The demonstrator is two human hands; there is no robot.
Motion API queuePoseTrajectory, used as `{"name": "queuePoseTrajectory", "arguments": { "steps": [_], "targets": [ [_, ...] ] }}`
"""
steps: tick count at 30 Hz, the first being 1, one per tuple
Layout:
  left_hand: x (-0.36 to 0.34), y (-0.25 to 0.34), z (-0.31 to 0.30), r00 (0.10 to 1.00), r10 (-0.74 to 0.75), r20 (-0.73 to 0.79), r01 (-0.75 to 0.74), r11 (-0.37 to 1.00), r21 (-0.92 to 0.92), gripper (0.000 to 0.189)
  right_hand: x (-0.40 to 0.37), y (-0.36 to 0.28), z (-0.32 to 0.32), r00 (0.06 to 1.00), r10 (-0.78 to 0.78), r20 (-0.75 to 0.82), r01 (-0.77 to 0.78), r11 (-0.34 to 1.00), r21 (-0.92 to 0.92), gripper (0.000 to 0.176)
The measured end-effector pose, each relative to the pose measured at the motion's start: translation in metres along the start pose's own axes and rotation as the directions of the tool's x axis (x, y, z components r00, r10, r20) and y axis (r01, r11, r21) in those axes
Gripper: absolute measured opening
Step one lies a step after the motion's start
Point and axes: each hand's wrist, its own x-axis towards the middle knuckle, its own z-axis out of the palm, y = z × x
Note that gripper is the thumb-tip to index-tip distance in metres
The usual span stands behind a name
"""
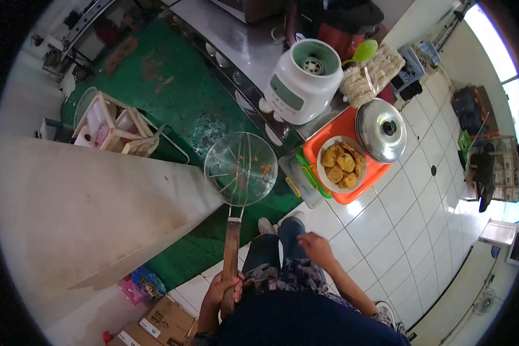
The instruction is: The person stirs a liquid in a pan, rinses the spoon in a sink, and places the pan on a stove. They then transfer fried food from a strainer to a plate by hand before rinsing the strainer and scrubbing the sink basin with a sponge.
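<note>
The left hand (pixel 227 286) is closing its fingers around the wooden handle of a round wire-mesh strainer (pixel 241 169), raised above green flooring (pixel 184 124); the right hand (pixel 317 248), fingers loosely curled, is holding nothing visible.

head cam only, worn on head, looking fwd + down, wide fisheye, own torso close below

A round wire-mesh strainer (pixel 228 167) is held near the frame's center, its mesh marked by small orange bits. Its long, worn wooden handle (pixel 231 245) is pointed toward the bottom edge.
</note>
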Motion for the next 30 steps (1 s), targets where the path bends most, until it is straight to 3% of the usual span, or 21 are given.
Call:
{"name": "queuePoseTrajectory", "arguments": {
  "steps": [3, 5, 8, 9, 11, 12, 16, 18, 20, 22, 23, 28, 30],
  "targets": [
    [0.004, 0.025, 0.005, 0.986, 0.162, 0.038, -0.152, 0.971, -0.184, 0.021, -0.002, -0.019, 0.023, 0.982, -0.164, 0.096, 0.179, 0.969, -0.172, 0.023],
    [0.012, 0.052, 0.017, 0.973, 0.232, 0.004, -0.227, 0.958, -0.177, 0.021, 0.01, -0.047, 0.017, 0.96, -0.178, 0.217, 0.225, 0.95, -0.216, 0.026],
    [0.034, 0.1, 0.019, 0.946, 0.32, -0.05, -0.324, 0.933, -0.159, 0.02, 0.039, -0.078, 0.004, 0.949, -0.221, 0.225, 0.273, 0.932, -0.237, 0.022],
    [0.043, 0.12, 0.025, 0.942, 0.327, -0.069, -0.335, 0.919, -0.209, 0.02, 0.051, -0.071, 0.009, 0.946, -0.3, 0.127, 0.317, 0.935, -0.156, 0.023],
    [0.063, 0.162, 0.032, 0.93, 0.363, -0.053, -0.361, 0.881, -0.307, 0.019, 0.076, -0.09, -0.003, 0.942, -0.306, 0.141, 0.327, 0.931, -0.163, 0.023],
    [0.074, 0.182, 0.032, 0.912, 0.405, -0.057, -0.402, 0.863, -0.305, 0.019, 0.092, -0.101, -0.011, 0.949, -0.276, 0.15, 0.299, 0.941, -0.161, 0.023],
    [0.123, 0.258, 0.03, 0.857, 0.514, -0.043, -0.493, 0.792, -0.36, 0.017, 0.15, -0.138, -0.039, 0.893, -0.431, 0.13, 0.448, 0.878, -0.168, 0.023],
    [0.138, 0.299, 0.042, 0.818, 0.559, -0.136, -0.565, 0.738, -0.367, 0.017, 0.172, -0.169, -0.059, 0.879, -0.459, 0.131, 0.47, 0.88, -0.071, 0.025],
    [0.147, 0.339, 0.047, 0.793, 0.596, -0.131, -0.592, 0.702, -0.396, 0.016, 0.196, -0.195, -0.075, 0.875, -0.463, 0.145, 0.472, 0.88, -0.041, 0.025],
    [0.156, 0.376, 0.053, 0.753, 0.636, -0.168, -0.648, 0.673, -0.357, 0.015, 0.211, -0.231, -0.1, 0.872, -0.49, 0.014, 0.488, 0.87, 0.067, 0.021],
    [0.16, 0.394, 0.057, 0.739, 0.649, -0.181, -0.66, 0.644, -0.386, 0.014, 0.219, -0.246, -0.11, 0.864, -0.503, 0.032, 0.501, 0.864, 0.059, 0.021],
    [0.179, 0.486, 0.05, 0.672, 0.701, -0.236, -0.729, 0.572, -0.377, 0.012, 0.267, -0.318, -0.14, 0.934, -0.358, -0.006, 0.349, 0.905, 0.242, 0.02],
    [0.184, 0.529, 0.042, 0.665, 0.694, -0.277, -0.73, 0.526, -0.436, 0.012, 0.299, -0.337, -0.142, 0.911, -0.413, 0.011, 0.402, 0.891, 0.213, 0.019]
  ]
}}
